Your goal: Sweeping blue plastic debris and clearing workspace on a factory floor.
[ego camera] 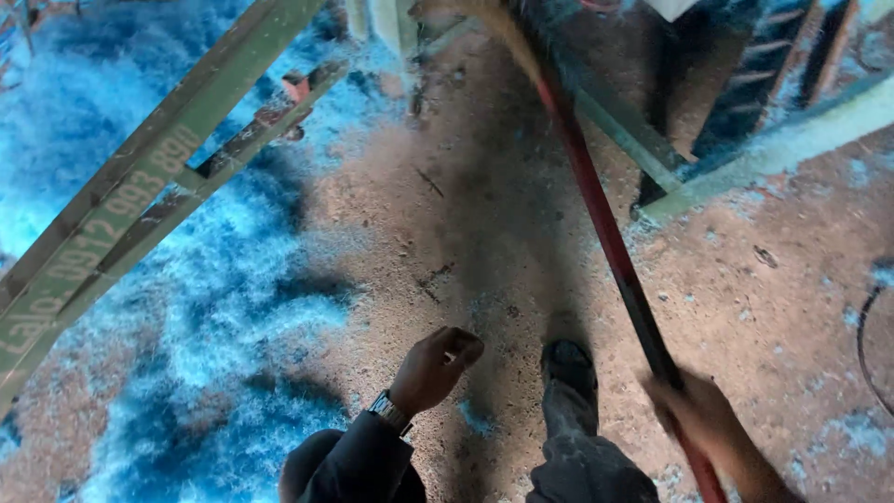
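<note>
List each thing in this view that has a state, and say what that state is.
right hand: closed around the red broom handle, blurred
red broom handle: held, slanting up to the bristles
left hand: loosely curled, holding nothing visible
wristwatch: worn on left wrist
blue fluff: spread over the floor
green metal frame: leaning diagonally

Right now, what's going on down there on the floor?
A person stands on a dusty brown floor, seen from above. The right hand grips a long red handle that runs up and away to a bristle end at the top of the view, blurred. The left hand is loosely closed and holds nothing I can make out; there is a watch on that wrist. One shoe is stepped forward. Blue fluff covers the floor to the left, under a green metal frame.
</note>
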